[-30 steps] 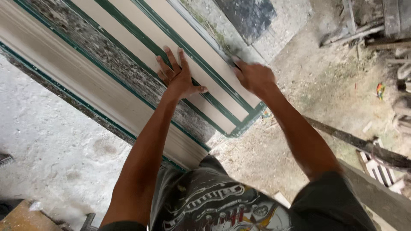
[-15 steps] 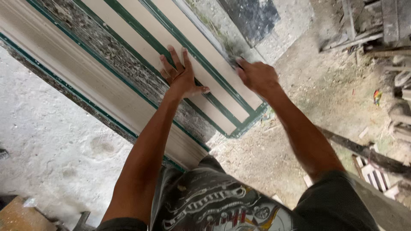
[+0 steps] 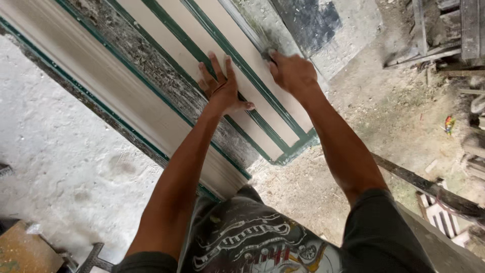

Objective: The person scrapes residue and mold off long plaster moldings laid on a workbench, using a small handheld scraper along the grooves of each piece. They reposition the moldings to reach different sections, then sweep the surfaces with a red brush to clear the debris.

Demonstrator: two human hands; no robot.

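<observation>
Two hands on a green-striped panel

Both hands are pressing on the cream panel with green stripes point(image 3: 252, 96), which is lying slanted across the dusty floor point(image 3: 394, 116). I am spreading my left hand point(image 3: 222, 88) flat, fingers apart, on it. My right hand point(image 3: 292, 72) is curling beside it, fingertips at a green stripe; whether it is gripping anything I cannot tell.

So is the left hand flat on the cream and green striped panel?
Touching. The head view shows the left hand pressed flat, fingers spread, on the cream and green striped panel.
</observation>
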